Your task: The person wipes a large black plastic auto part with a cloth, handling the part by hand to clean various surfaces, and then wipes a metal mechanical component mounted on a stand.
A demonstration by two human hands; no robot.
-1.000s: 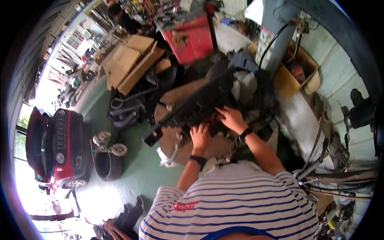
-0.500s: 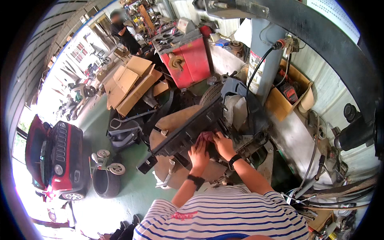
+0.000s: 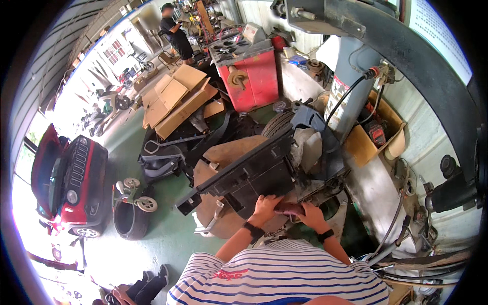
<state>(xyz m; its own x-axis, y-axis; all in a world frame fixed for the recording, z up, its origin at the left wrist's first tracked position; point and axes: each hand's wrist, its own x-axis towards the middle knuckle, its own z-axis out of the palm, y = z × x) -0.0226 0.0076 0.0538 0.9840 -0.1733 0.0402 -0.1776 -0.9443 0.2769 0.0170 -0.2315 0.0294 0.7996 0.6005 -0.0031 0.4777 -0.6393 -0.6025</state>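
My left hand [image 3: 266, 207] grips one end of a dark red cloth [image 3: 289, 208] at the lower edge of a black plastic panel [image 3: 259, 180]. My right hand [image 3: 309, 215] holds the cloth's other end, with fingers curled around it. The long panel lies tilted across brown, irregular boards [image 3: 209, 218], next to a tire [image 3: 274, 123] and a grey plastic part [image 3: 307, 117]. Dark metal parts sit beside my right hand.
A red cabinet [image 3: 254, 86] and cardboard [image 3: 175, 101] stand behind. A person [image 3: 178, 35] stands farther back; another person's legs [image 3: 150, 284] show at lower left. A toy car [image 3: 76, 183], loose tire [image 3: 129, 218] and grey post [image 3: 343, 91] flank the work.
Both hands have moved toward me and rightward, down from the panel's underside to its near edge, and more of the dark red cloth shows between them. The view has shifted slightly.
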